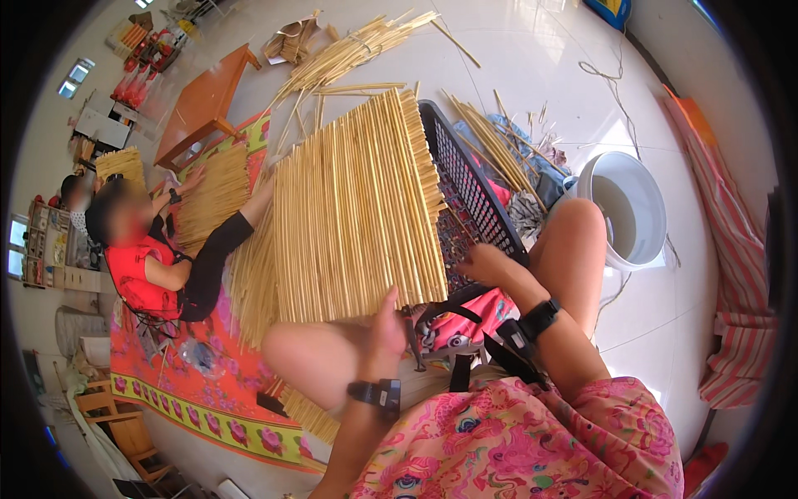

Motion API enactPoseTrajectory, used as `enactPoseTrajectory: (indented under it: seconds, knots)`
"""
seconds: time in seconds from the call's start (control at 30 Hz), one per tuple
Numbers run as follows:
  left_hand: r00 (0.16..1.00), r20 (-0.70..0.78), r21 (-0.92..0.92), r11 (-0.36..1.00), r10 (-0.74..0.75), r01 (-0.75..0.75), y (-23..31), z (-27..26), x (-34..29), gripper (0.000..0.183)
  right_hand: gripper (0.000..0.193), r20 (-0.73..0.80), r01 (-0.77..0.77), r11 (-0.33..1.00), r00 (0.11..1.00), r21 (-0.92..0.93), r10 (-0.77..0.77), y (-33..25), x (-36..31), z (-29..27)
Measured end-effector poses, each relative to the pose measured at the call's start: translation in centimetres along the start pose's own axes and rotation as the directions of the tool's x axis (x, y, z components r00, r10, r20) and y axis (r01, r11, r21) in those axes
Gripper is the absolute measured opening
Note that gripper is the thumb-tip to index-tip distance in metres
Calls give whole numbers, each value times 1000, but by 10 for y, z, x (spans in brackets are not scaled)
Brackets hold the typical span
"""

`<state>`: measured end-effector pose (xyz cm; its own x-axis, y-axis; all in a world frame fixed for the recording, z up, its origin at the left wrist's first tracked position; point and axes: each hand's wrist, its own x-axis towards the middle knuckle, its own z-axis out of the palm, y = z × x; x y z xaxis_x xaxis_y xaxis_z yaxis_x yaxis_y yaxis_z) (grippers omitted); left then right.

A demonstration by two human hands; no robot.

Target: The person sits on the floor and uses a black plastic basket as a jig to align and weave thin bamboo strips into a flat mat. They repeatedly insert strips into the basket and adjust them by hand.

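Left hand [385, 326] pinching mat [357, 208] at lower edge; right hand [486, 264] spread, resting on crate [470, 187]. Likely to slip or shed reeds under one-handed hold.

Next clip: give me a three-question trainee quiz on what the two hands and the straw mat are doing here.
1. True or false: the left hand grips the near edge of the woven straw mat.
2. What does the right hand rest against? A) the white bucket B) the black mesh crate beside the mat C) the orange stool
3. Fill in: another person in a red top presses both hands on a second ____ mat.

Key: 1 true; 2 B; 3 straw.
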<state>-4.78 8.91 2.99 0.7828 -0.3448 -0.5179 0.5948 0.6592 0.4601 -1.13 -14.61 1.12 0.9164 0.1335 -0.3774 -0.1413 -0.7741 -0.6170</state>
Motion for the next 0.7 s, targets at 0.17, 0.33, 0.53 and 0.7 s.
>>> enactPoseTrajectory:
  seconds: [0.17, 0.33, 0.53, 0.7]
  knots:
    - [998, 53, -20, 999, -37, 38, 1, 13, -1, 43, 70, 335, 61, 998, 940, 12, -61, -42, -52, 3]
    - [996, 64, 13, 998, -60, 59, 3, 19, 3, 40, 122, 226, -91, 996, 970, -27, 94, -74, -78, 29]
    - [992, 129, 17, 1000, -4, 2, 0, 7, 18, 45, 127, 109, -138, 980, 982, -141, 154, -96, -78, 34]
    - [982, 182, -7, 999, -43, 45, 2, 7, 22, 48, 110, 31, -145, 987, 989, -69, 147, -87, -75, 34]
